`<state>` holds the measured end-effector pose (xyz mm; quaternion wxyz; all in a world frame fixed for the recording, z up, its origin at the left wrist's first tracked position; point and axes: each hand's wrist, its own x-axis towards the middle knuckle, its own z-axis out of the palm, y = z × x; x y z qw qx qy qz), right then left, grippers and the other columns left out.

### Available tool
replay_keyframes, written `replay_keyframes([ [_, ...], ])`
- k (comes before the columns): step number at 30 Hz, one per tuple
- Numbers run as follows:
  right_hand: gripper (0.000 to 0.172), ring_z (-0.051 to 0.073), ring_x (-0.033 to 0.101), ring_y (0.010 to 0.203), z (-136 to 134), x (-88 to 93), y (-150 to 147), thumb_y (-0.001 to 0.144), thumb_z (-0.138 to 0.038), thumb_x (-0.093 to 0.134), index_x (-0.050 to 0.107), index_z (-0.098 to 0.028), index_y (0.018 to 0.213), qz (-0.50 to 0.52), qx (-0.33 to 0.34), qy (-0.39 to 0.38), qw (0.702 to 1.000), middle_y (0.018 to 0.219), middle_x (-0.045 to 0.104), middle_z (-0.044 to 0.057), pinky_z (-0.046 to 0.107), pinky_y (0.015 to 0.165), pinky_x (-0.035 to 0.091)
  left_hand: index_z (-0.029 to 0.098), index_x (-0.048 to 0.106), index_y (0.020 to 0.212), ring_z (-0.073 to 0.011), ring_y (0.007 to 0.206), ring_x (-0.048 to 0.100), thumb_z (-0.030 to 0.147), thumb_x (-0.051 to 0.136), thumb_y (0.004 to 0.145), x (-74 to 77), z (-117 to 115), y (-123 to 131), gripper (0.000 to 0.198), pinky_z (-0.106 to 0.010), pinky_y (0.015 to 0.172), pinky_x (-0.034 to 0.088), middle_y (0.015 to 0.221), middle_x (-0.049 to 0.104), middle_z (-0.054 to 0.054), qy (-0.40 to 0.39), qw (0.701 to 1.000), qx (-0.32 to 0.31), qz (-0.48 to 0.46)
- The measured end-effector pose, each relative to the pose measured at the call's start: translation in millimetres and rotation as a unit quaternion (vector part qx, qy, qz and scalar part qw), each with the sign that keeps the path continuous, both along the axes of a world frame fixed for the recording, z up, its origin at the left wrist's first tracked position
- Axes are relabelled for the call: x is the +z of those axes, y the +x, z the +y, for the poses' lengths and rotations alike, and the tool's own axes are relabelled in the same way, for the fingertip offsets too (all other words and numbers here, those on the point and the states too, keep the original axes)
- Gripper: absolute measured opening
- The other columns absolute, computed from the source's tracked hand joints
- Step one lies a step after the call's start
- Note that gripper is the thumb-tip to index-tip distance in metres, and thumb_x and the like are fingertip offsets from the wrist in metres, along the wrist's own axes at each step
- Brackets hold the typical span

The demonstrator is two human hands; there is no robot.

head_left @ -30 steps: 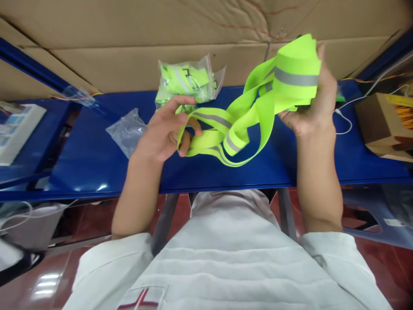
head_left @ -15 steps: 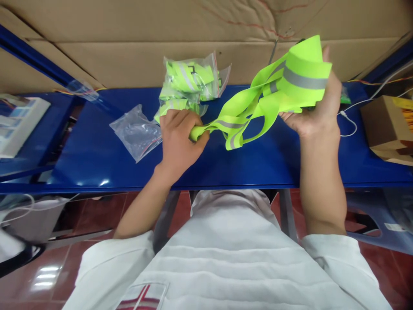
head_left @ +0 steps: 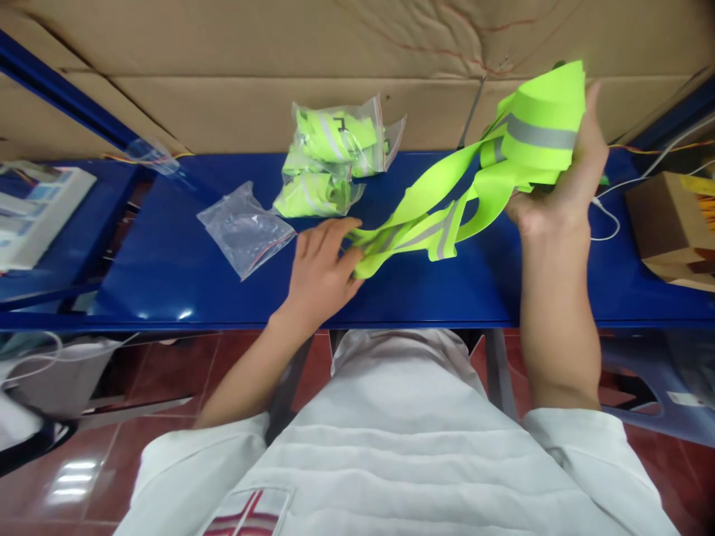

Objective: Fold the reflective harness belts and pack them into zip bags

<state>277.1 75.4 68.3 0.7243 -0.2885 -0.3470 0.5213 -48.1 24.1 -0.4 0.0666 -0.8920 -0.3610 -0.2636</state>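
Observation:
A neon yellow-green reflective strap vest with grey stripes stretches between my two hands above the blue table. My right hand is raised at the right, fingers closed round the folded wide band. My left hand rests low on the table and pinches the other end of the straps between thumb and fingers. Just beyond my left hand lie two clear zip bags packed with the same green straps. An empty clear zip bag lies to its left.
A cardboard sheet forms the wall behind the table. A brown cardboard box and a white cable sit at the right. A white box stands at the far left. Red tiled floor shows below.
My left hand has slid down and to the right along the straps, pulling them taut and flatter on the table. My right hand has lifted slightly to the right.

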Motion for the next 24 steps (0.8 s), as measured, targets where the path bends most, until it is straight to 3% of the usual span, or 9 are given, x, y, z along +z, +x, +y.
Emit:
replay_keyframes([
  [3, 0.032, 0.020, 0.073, 0.082, 3, -2.8, -6, 0.079, -0.056, 0.084, 0.065, -0.030, 0.078, 0.037, 0.036, 0.020, 0.998, 0.089, 0.075, -0.003, 0.036, 0.068, 0.065, 0.021, 0.076, 0.113, -0.0368, 0.130, 0.065, 0.046, 0.073, 0.099, 7.0, -5, 6, 0.029, -0.054, 0.107, 0.046, 0.140, 0.070, -0.016, -0.131, 0.986, -0.096, 0.040],
  [5, 0.034, 0.021, 0.074, 0.081, 4, -4.1, -12, 0.080, -0.058, 0.083, 0.065, -0.029, 0.079, 0.051, 0.057, 0.028, 0.997, 0.086, 0.074, -0.003, 0.038, 0.071, 0.066, 0.023, 0.076, 0.115, -0.0305, 0.122, 0.070, 0.053, 0.063, 0.104, 14.8, -3, 14, 0.034, -0.049, 0.107, 0.047, 0.130, 0.075, -0.012, -0.219, 0.963, -0.154, -0.008],
  [7, 0.034, 0.023, 0.076, 0.084, 1, -3.8, -20, 0.081, -0.059, 0.082, 0.065, -0.030, 0.080, 0.043, 0.060, 0.010, 0.997, 0.087, 0.074, -0.004, 0.039, 0.074, 0.066, 0.022, 0.074, 0.113, -0.0235, 0.112, 0.073, 0.047, 0.055, 0.109, 21.0, 4, 26, 0.032, -0.041, 0.102, 0.051, 0.120, 0.078, -0.009, -0.268, 0.945, -0.151, -0.114],
  [9, 0.034, 0.024, 0.077, 0.087, -4, -2.2, -29, 0.080, -0.060, 0.081, 0.063, -0.031, 0.079, 0.019, 0.040, -0.019, 0.999, 0.089, 0.075, -0.004, 0.039, 0.073, 0.066, 0.021, 0.068, 0.117, -0.0206, 0.102, 0.074, 0.044, 0.060, 0.106, 22.5, 10, 42, 0.027, -0.035, 0.094, 0.056, 0.112, 0.078, -0.007, -0.296, 0.927, -0.113, -0.201],
  [13, 0.039, 0.030, 0.078, 0.093, -16, 1.0, -45, 0.075, -0.070, 0.079, 0.063, -0.034, 0.080, -0.029, 0.009, -0.061, 0.998, 0.081, 0.074, -0.002, 0.041, 0.065, 0.065, 0.021, 0.053, 0.135, -0.0230, 0.096, 0.073, 0.046, 0.084, 0.086, 11.3, 18, 73, 0.064, -0.033, 0.080, 0.059, 0.117, 0.073, -0.009, -0.368, 0.902, -0.108, -0.197],
  [15, 0.044, 0.032, 0.078, 0.091, -18, 1.0, -47, 0.070, -0.073, 0.081, 0.064, -0.034, 0.077, -0.031, 0.027, -0.063, 0.997, 0.077, 0.073, -0.001, 0.042, 0.062, 0.065, 0.020, 0.050, 0.139, -0.0228, 0.097, 0.072, 0.041, 0.081, 0.088, 4.1, 21, 80, 0.063, -0.033, 0.081, 0.059, 0.118, 0.072, -0.010, -0.367, 0.896, -0.121, -0.218],
  [20, 0.040, 0.029, 0.079, 0.092, -10, -3.3, -31, 0.072, -0.064, 0.087, 0.066, -0.031, 0.077, 0.012, 0.063, -0.031, 0.997, 0.085, 0.075, -0.003, 0.042, 0.064, 0.067, 0.021, 0.063, 0.109, -0.0184, 0.094, 0.070, 0.035, 0.067, 0.098, 2.6, 38, 69, 0.018, -0.034, 0.092, 0.054, 0.100, 0.073, -0.003, -0.359, 0.865, -0.161, -0.311],
  [24, 0.041, 0.030, 0.079, 0.091, -5, -9.4, -15, 0.078, -0.067, 0.081, 0.072, -0.028, 0.085, -0.021, 0.039, -0.020, 0.999, 0.092, 0.077, -0.002, 0.045, 0.066, 0.068, 0.023, 0.055, 0.090, -0.0174, 0.082, 0.065, 0.043, 0.080, 0.087, 9.5, 50, 58, 0.032, -0.032, 0.078, 0.053, 0.086, 0.064, 0.001, -0.425, 0.814, -0.146, -0.369],
])
